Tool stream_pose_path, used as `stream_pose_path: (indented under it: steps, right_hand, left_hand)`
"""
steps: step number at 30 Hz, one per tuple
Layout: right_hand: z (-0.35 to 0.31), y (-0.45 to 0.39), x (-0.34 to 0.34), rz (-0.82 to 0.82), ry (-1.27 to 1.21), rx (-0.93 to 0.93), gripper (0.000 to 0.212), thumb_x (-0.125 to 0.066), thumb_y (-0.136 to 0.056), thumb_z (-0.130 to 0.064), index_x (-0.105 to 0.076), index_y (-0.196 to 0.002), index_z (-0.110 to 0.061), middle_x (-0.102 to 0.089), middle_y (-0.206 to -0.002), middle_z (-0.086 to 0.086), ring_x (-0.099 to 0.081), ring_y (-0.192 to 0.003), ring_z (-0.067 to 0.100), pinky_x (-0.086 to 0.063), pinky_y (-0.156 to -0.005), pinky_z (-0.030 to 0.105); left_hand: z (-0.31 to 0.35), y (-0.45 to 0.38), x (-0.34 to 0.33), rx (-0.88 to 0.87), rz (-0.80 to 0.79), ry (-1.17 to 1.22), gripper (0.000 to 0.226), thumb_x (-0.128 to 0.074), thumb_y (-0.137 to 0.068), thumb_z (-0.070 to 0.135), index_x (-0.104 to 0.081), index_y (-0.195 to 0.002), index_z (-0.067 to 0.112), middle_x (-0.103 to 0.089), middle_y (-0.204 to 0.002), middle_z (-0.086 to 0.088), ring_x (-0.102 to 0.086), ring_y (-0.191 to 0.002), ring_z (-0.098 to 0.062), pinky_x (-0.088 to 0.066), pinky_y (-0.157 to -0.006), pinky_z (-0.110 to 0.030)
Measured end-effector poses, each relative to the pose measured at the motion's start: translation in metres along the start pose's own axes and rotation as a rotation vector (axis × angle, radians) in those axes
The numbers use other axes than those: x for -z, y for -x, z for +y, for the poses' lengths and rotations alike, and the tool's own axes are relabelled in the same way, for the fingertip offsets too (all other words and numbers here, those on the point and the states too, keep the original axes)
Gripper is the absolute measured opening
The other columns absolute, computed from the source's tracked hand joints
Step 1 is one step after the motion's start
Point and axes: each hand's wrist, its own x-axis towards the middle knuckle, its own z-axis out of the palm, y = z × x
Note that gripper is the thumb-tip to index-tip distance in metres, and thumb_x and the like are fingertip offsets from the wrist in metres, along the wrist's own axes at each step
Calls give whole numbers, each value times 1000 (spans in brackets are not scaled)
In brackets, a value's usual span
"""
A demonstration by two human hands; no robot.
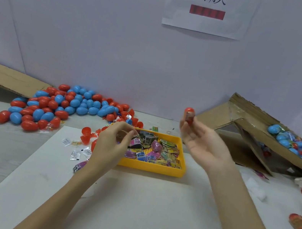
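Tabletop spans the lower frame beneath a white wall. Centre right, our right hand pinches a red egg aloft; our left hand curls over the yellow tray, grip unclear to us.

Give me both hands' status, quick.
Left hand: fingers curled over the yellow tray; grip cannot be told.
Right hand: holds a red egg.

Glossy plastic egg — yellow plastic tray
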Motion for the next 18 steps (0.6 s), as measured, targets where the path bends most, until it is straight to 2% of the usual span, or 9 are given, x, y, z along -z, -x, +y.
stream_pose_path:
  steps: [2,4,6,8,11,13,15,18]
  right_hand:
    - [-42,-6,-7,-7,-246,176,26,-50,-105,-8,-58,-121,11,-72,-106,28,-77,-85,32,-63,-70,27]
    - [-64,-9,-5,-24,-376,234,33,-45,-108,-16,-50,-129,9,-67,-115,36,-75,-96,38,-63,-79,31]
    - [-61,-10,3,-15,-307,187,33,-43,-109,-18,-50,-127,8,-67,-115,36,-74,-99,38,-63,-82,32]
    - [-41,-12,10,-5,-158,124,29,-47,-105,-11,-57,-121,10,-71,-115,29,-76,-93,33,-63,-76,29]
    - [3,-15,25,-21,-57,-19,28,-56,-90,-3,-67,-113,9,-74,-103,19,-75,-82,27,-62,-68,25]
    - [29,-16,33,-32,-43,-100,24,-54,-97,-4,-69,-113,6,-73,-100,16,-73,-79,24,-61,-66,25]
    - [46,-20,39,-34,13,-143,24,-51,-103,-7,-70,-113,3,-73,-100,13,-73,-78,21,-61,-67,27]
    - [53,-24,42,-31,79,-136,24,-51,-105,-11,-71,-113,-1,-73,-93,10,-72,-76,17,-61,-66,28]
  left_hand:
    - [0,-1,-1,47,-13,20,9,-56,-103,15,-64,-104,17,-71,-96,8,-63,-87,7,-49,-70,-8]
    - [0,-1,-2,75,-30,42,10,-51,-105,16,-59,-103,20,-70,-97,10,-64,-89,6,-50,-70,-10]
    - [-2,-1,-4,86,-34,17,8,-51,-105,18,-58,-105,21,-68,-98,10,-65,-89,2,-50,-71,-9]
    - [-6,-2,-4,77,-25,-46,6,-55,-104,19,-58,-108,21,-67,-98,11,-64,-90,-2,-49,-69,-7]
    - [-11,-2,-2,34,-25,-165,8,-60,-102,18,-61,-109,20,-65,-99,7,-62,-93,-9,-50,-73,-15]
    - [-14,-1,1,2,-20,-249,8,-61,-101,15,-64,-108,16,-65,-101,5,-60,-96,-13,-53,-80,-26]
    - [-18,-2,5,-24,12,-328,7,-62,-100,14,-66,-106,15,-64,-102,4,-57,-99,-16,-51,-84,-31]
    - [-29,-14,15,56,73,-388,10,-61,-100,19,-68,-106,15,-66,-105,1,-57,-102,-19,-51,-88,-38]
